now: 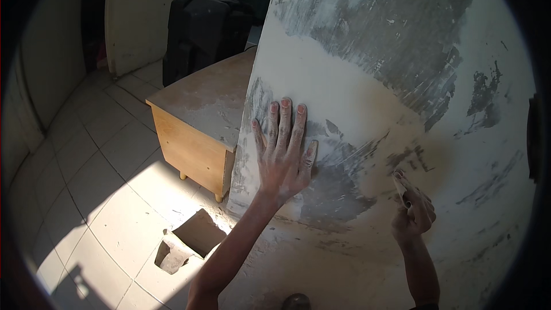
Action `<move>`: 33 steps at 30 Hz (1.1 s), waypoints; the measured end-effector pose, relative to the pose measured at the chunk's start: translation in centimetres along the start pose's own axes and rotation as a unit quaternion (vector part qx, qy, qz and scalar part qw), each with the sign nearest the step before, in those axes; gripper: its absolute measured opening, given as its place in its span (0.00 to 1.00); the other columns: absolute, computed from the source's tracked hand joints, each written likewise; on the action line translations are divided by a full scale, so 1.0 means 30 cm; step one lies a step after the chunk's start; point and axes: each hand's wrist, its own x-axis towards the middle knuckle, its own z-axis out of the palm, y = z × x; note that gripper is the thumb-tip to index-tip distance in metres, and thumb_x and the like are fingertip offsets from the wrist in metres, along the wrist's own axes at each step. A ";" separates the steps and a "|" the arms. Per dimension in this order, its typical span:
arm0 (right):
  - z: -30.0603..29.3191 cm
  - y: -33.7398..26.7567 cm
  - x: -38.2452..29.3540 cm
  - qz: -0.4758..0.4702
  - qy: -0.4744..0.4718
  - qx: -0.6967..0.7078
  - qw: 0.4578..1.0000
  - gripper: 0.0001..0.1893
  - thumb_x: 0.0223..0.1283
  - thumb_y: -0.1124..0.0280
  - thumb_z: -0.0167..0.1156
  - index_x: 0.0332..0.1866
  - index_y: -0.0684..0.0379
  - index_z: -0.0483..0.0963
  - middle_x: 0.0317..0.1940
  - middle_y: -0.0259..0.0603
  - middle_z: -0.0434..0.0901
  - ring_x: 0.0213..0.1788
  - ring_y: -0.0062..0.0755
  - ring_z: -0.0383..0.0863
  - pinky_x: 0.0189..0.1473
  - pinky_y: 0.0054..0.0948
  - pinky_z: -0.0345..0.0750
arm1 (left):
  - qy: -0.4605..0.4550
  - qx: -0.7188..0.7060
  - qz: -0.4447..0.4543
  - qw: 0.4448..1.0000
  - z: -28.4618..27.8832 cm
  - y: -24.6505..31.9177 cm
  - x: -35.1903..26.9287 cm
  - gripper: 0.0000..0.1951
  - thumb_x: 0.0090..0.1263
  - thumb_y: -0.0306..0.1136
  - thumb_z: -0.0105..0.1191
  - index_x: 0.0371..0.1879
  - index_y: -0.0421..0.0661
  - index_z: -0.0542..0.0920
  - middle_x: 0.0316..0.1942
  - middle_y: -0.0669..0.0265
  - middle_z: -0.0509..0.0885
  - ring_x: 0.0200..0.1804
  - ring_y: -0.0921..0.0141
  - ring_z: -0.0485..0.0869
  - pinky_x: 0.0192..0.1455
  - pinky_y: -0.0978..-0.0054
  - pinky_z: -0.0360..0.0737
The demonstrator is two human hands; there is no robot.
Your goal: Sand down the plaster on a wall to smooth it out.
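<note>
My left hand (284,159), coated in pale dust, lies flat with spread fingers on a patchy wall surface (318,69). White filler and worn grey areas cover that surface. To the right, my right hand (416,213) grips a small folded sheet (400,186), which looks like sandpaper. Its upper end is at the surface, just below some dark scuffed marks (409,159). The fingers hide part of the sheet, so whether it presses on the surface is hard to tell.
Left of the wall stands a dusty wooden cabinet (189,137) on short legs, with a bulky black case or speaker (206,38) behind it. A brown sheet (200,232) and a torn, crumpled piece (173,258) lie on the sunlit floor tiles (116,241). A shoe tip (296,302) shows below.
</note>
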 end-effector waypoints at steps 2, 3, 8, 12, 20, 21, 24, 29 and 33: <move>0.016 0.017 0.091 -0.030 0.027 -0.017 0.999 0.08 0.74 0.77 0.60 0.46 0.73 0.81 0.47 0.59 0.90 0.52 0.57 0.92 0.55 0.48 0.89 | -0.026 -0.001 0.034 0.999 0.012 0.033 -0.026 0.35 0.84 0.47 0.40 0.84 0.40 0.56 0.86 0.48 0.54 0.87 0.47 0.49 0.82 0.30 0.40; 0.023 0.020 0.136 -0.063 0.051 -0.040 0.996 0.09 0.74 0.78 0.57 0.46 0.71 0.83 0.46 0.57 0.90 0.55 0.56 0.91 0.56 0.47 0.89 | -0.026 0.000 0.036 0.999 0.026 0.047 -0.045 0.35 0.84 0.47 0.40 0.84 0.40 0.56 0.86 0.48 0.54 0.87 0.47 0.49 0.82 0.30 0.40; 0.058 0.041 0.214 -0.093 0.044 -0.070 0.992 0.11 0.73 0.79 0.55 0.47 0.67 0.86 0.50 0.50 0.91 0.59 0.53 0.89 0.63 0.52 0.85 | -0.077 -0.044 0.079 0.993 0.044 0.081 -0.097 0.35 0.82 0.44 0.45 0.84 0.41 0.57 0.85 0.49 0.55 0.86 0.49 0.53 0.82 0.32 0.44; 0.102 0.054 0.182 -0.110 0.002 -0.080 0.991 0.12 0.70 0.81 0.55 0.48 0.62 0.87 0.50 0.45 0.91 0.61 0.46 0.89 0.67 0.54 0.81 | -0.091 0.018 0.108 0.990 -0.003 -0.008 -0.052 0.34 0.81 0.43 0.45 0.84 0.43 0.58 0.85 0.55 0.59 0.86 0.56 0.56 0.83 0.34 0.45; 0.217 0.010 0.129 -0.137 -0.046 -0.090 0.985 0.12 0.66 0.81 0.59 0.48 0.60 0.87 0.51 0.42 0.91 0.60 0.37 0.89 0.66 0.46 0.80 | -0.033 0.089 0.056 0.994 -0.149 -0.109 0.105 0.35 0.81 0.41 0.44 0.84 0.42 0.57 0.85 0.53 0.57 0.86 0.52 0.54 0.83 0.34 0.44; 0.231 0.011 0.124 -0.141 -0.059 -0.102 0.983 0.13 0.65 0.82 0.59 0.49 0.60 0.87 0.52 0.42 0.90 0.60 0.36 0.89 0.67 0.45 0.80 | -0.033 0.084 0.049 0.995 -0.153 -0.106 0.104 0.35 0.81 0.42 0.44 0.84 0.42 0.56 0.85 0.52 0.57 0.86 0.52 0.54 0.84 0.34 0.44; 0.267 0.002 0.129 -0.147 -0.069 -0.111 0.980 0.14 0.63 0.82 0.59 0.51 0.60 0.86 0.52 0.41 0.90 0.61 0.35 0.88 0.68 0.43 0.79 | -0.042 0.088 0.025 0.995 -0.151 -0.095 0.065 0.36 0.81 0.42 0.44 0.85 0.42 0.54 0.86 0.51 0.54 0.87 0.52 0.51 0.84 0.35 0.43; 0.375 -0.047 0.334 -0.197 -0.086 -0.119 0.969 0.16 0.63 0.80 0.59 0.55 0.61 0.84 0.55 0.42 0.89 0.64 0.36 0.86 0.71 0.39 0.77 | -0.088 0.038 -0.001 0.995 -0.166 -0.104 -0.007 0.37 0.81 0.41 0.43 0.85 0.41 0.50 0.87 0.50 0.51 0.87 0.51 0.48 0.86 0.40 0.43; 0.401 -0.087 0.388 -0.190 -0.101 -0.135 0.967 0.21 0.63 0.76 0.59 0.61 0.61 0.82 0.64 0.42 0.84 0.67 0.34 0.83 0.72 0.39 0.75 | -0.056 -0.010 -0.055 0.997 -0.173 -0.137 -0.116 0.37 0.81 0.42 0.42 0.85 0.40 0.49 0.86 0.49 0.50 0.87 0.50 0.47 0.86 0.41 0.43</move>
